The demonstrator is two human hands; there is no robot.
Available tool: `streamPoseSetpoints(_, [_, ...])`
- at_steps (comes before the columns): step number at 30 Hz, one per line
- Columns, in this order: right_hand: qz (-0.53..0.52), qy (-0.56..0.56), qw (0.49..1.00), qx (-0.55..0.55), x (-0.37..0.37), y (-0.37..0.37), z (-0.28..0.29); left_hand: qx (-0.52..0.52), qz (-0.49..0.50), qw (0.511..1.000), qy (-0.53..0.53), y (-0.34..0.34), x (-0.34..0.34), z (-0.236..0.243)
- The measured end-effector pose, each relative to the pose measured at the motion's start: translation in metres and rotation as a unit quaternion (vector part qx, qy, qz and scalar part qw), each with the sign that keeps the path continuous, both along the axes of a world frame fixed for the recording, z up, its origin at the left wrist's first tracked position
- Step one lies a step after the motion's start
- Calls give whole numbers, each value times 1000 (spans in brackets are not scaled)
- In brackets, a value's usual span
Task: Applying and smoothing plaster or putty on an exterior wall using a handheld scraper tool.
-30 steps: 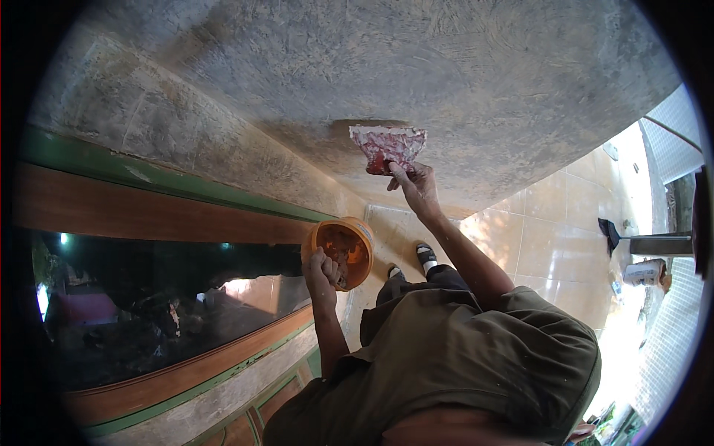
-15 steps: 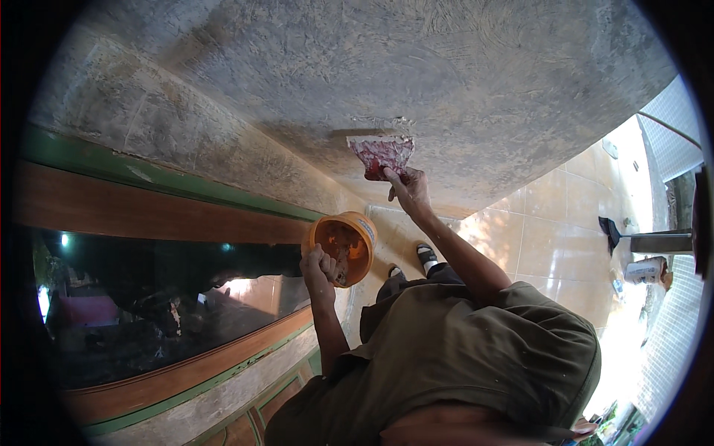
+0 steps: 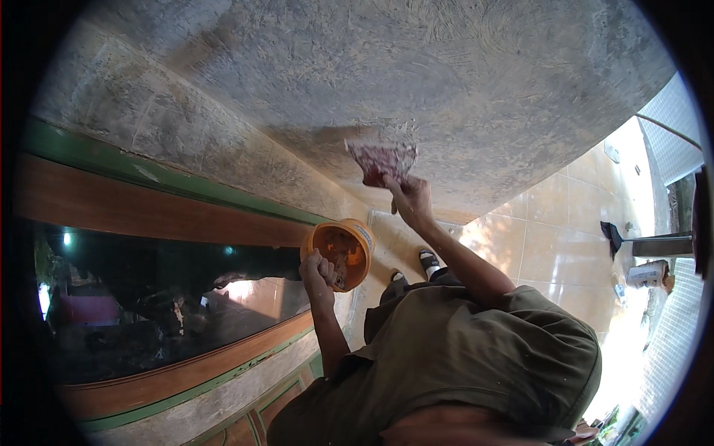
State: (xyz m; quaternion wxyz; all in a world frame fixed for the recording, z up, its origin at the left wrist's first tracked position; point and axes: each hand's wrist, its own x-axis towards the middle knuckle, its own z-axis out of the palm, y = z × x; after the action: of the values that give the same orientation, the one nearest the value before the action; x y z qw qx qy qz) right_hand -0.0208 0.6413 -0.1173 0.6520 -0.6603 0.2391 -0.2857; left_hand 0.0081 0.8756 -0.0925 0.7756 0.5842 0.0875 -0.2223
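Note:
My right hand is closed on the narrow end of a red putty scraper, whose wide edge is smeared with pale paste. The blade's edge is at the rough grey wall, a little blurred by motion. Lower left, my left hand grips the near rim of an orange bucket, fingers curled. The bucket is tilted so that its inside shows, with some paste stuck to the wall and bottom; how much it holds is hard to tell.
At the left is a dark glass window in a brown frame with green trim. Below, my sandalled feet stand on the tan tiled floor. Far right are a black dustpan-like item and a white bag or tub.
The scraper has tilted slightly, its left corner now higher relative to my hand, and it looks blurred. My left hand keeps its hold on the bucket; the view has shifted slightly.

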Motion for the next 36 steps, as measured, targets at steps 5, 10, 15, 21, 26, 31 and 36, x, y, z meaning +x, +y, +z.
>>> streamPoseSetpoints(5, [-65, 27, 997, -15, 19, -18, 0, -6, -26, 1000, -12, -3, 2, -1])
streamPoseSetpoints(10, [-89, -36, 995, 3, 11, -1, -53, -14, -14, 1000, -7, -4, 5, 3])
streamPoseSetpoints(15, [-59, -29, 998, -9, 10, -11, 28, -20, -29, 999, 1, 8, 7, -7])
streamPoseSetpoints(21, [-102, 19, 994, -41, 16, -28, -69, -25, -56, 998, -4, -4, 8, -2])
streamPoseSetpoints(26, [9, 81, 985, 150, -10, -3, -11, -18, -34, 999, -3, 8, 11, 0])
streamPoseSetpoints(31, [37, -163, 962, 215, 6, -23, 77, -18, -40, 999, -21, 9, 11, 1])
streamPoseSetpoints(36, [80, -212, 959, 172, 1, 2, 129, -22, -16, 1000, -10, 14, 13, 1])
